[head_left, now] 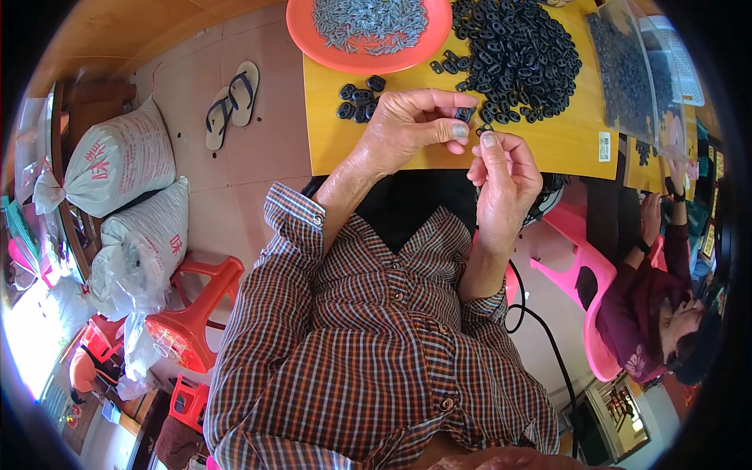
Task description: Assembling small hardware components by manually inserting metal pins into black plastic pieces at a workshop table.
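Note:
My left hand [415, 127] pinches a small black plastic piece [464, 115] between thumb and fingers, over the table's front edge. Close beside it, my right hand [505, 168] has its thumb and forefinger closed on another small black two-holed piece [483, 128], partly covered by the fingertips. Beyond both hands lies a large heap of black two-holed plastic pieces [521, 63]. A few black pieces [360, 97] sit in a small group left of my left hand. An orange-red plate [325, 56] at the far side holds many small grey metal pins or screws [368, 27].
The yellow table [333, 145] ends just in front of me. A clear bin [627, 70] with dark pieces stands at the right. Near it sits another person [650, 313] on a pink chair [599, 282]. Sacks [125, 157], a red stool [200, 313] and sandals [243, 94] are at the left.

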Tool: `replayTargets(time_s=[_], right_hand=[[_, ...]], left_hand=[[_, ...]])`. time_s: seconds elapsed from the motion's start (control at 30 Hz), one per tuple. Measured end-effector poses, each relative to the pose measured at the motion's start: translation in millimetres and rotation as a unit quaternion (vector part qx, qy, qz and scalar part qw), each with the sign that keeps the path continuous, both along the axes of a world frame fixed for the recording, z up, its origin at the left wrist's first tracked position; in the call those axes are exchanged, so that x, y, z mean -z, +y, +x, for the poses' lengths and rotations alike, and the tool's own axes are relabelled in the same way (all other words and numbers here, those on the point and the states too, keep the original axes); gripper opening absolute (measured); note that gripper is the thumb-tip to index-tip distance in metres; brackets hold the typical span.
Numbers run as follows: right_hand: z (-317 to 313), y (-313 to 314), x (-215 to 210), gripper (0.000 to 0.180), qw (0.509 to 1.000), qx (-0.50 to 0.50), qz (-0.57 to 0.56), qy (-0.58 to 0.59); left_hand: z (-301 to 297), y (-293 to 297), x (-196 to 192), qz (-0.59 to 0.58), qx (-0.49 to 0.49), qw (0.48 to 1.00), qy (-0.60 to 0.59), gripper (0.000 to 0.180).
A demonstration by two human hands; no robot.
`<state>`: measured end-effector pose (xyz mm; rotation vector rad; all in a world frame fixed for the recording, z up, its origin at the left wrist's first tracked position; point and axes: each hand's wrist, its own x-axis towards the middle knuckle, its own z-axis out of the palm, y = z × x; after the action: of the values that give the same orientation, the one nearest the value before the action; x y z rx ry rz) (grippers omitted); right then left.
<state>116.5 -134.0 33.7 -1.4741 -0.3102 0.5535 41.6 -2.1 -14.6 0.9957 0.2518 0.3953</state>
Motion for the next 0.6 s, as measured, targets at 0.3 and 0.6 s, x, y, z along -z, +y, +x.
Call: replayTargets(time_s=[0.3, 0.6], right_hand=[[-0.3, -0.1, -0.2, 0.01, 1.0, -0.018, 0.002, -0.01], [-4.9, 3.4, -0.3, 0.014, 1.0, 0.017, -0.01, 0.003]], left_hand=[[0.0, 0.4, -0.4, 0.0, 0.007, 1.0, -0.003, 0.032], [3.2, -6.5, -6.0, 0.024, -0.061, 0.998, 0.013, 0.017]])
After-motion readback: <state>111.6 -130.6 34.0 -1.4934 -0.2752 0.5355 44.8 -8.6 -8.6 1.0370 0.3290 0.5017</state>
